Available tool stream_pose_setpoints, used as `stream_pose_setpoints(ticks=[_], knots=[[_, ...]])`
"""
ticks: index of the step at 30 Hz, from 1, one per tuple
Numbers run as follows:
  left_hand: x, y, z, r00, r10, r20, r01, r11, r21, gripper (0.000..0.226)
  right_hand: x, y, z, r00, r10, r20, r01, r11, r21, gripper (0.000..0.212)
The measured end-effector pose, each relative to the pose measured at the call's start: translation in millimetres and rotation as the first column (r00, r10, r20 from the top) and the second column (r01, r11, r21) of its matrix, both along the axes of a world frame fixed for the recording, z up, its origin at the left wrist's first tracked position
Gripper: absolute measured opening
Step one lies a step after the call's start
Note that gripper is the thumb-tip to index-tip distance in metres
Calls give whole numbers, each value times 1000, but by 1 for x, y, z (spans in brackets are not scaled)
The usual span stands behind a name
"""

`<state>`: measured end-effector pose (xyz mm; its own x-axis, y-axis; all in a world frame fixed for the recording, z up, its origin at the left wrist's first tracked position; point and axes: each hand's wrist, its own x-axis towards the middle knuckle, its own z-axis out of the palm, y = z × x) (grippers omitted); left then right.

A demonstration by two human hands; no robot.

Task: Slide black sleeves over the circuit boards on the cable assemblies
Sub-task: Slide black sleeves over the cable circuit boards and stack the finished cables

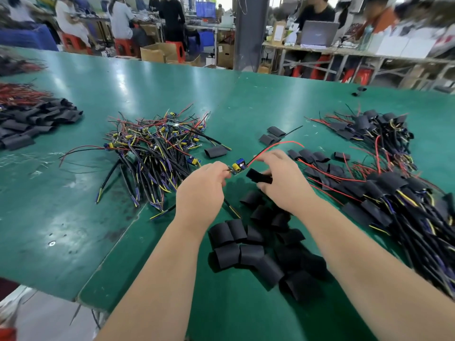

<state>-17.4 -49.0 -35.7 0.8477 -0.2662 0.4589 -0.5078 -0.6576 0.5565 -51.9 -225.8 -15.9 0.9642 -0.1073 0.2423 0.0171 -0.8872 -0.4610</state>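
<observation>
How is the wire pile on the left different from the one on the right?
The left pile shows bare boards with yellow and blue parts; in the right pile black sleeves cover the boards. The left pile is a loose round tangle; the right pile stretches long toward the near right edge. Both have red and black wires and lie on the green table.

I see one small circuit board w/ blue & yellow parts, bare, tilted, mid-air; its red & black wires trail up-right. Flat black tube sleeve just beside it, not on yet. Spare sleeves piled below.
</observation>
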Motion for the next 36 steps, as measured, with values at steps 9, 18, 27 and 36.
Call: stream_pose_setpoints(ticks=[9, 18, 27, 36], knots=[[-2, 0, 1, 999, -25, 25, 25, 1000, -2, 24, -42, -5, 2, 963, -158, 218, 109, 970, 219, 43], [-6, 0, 4, 987, -130, 100, 132, 991, -14, 25, -58, -18, 2, 965, -226, 136, -66, 292, 954, 37], [-5, 0, 3, 975, -142, 170, 151, 988, -39, 32, -65, -36, 12, 892, -450, 42, -262, -441, 858, 36], [-6, -1, 2, 966, -140, 217, 161, 983, -84, 30, -62, -29, 8, 924, -380, 44, -215, -420, 882, 33]])
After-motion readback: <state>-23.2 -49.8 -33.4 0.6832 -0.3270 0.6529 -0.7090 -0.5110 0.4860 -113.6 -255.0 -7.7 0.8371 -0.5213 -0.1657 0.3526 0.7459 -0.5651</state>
